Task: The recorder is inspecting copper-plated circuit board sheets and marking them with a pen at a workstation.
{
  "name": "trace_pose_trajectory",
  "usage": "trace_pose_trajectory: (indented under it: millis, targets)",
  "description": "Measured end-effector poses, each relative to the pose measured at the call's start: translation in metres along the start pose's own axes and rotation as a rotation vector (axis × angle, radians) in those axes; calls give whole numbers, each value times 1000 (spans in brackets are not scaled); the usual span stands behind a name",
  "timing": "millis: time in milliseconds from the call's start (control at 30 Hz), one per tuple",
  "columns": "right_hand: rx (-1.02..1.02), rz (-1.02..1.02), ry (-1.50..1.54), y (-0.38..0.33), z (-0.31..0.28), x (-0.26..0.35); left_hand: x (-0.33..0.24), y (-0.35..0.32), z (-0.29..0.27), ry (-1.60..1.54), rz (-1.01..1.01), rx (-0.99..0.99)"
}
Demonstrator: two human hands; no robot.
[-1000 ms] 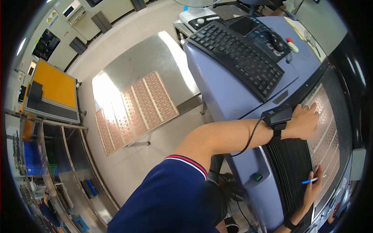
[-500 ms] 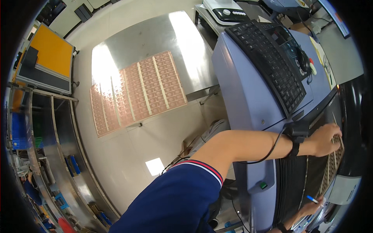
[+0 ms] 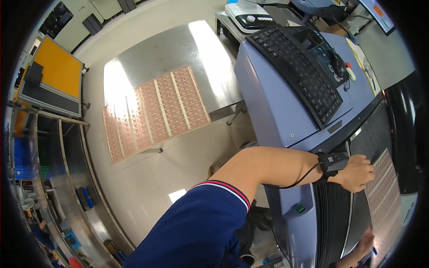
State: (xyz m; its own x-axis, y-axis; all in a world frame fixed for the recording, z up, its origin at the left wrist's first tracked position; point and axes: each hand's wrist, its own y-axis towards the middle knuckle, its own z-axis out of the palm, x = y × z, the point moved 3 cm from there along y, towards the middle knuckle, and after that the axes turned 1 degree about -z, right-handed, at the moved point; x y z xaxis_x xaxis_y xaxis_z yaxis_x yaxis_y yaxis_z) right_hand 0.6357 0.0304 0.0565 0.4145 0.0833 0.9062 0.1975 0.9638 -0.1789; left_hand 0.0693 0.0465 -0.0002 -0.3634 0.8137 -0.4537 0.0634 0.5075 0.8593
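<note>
Pinches the edge of the patterned panel (image 3: 386, 196) with the left hand (image 3: 356, 173), below and right of the keyboard (image 3: 297, 73). Cannot tell the right hand's (image 3: 365, 244) grip, farther from the keyboard. Risks flexing or slipping under uneven support — or scratching by the blue pen (image 3: 374, 251).

the keyboard (image 3: 292, 73) looks like matt black plastic. left of the keyboard, the table (image 3: 163, 53) is smooth, glossy metal; to its lower right, the panel (image 3: 385, 192) has a coppery metallic sheen; to its lower left, the sleeve (image 3: 192, 228) is matt cloth.
</note>
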Motion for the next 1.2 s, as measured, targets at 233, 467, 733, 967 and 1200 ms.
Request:
trace_pose_trajectory:
  millis: [233, 467, 733, 967, 1200]
  targets:
    - [-25, -387, -938, -96, 207, -150, 8, -17, -17, 64, -59, 124]
    - [114, -682, -1569, -55, 225, -186, 10, -11, -35, 93, -125, 451]
    - [2, -511, -1561, -113, 251, -168, 8, -10, -43, 470, -140, 633]
    - [190, -607, -1507, -130, 259, -174, 2, -5, -41, 518, -252, 878]
    - [211, -535, -1513, -127, 251, -177, 8, -6, -51, 536, -226, 827]
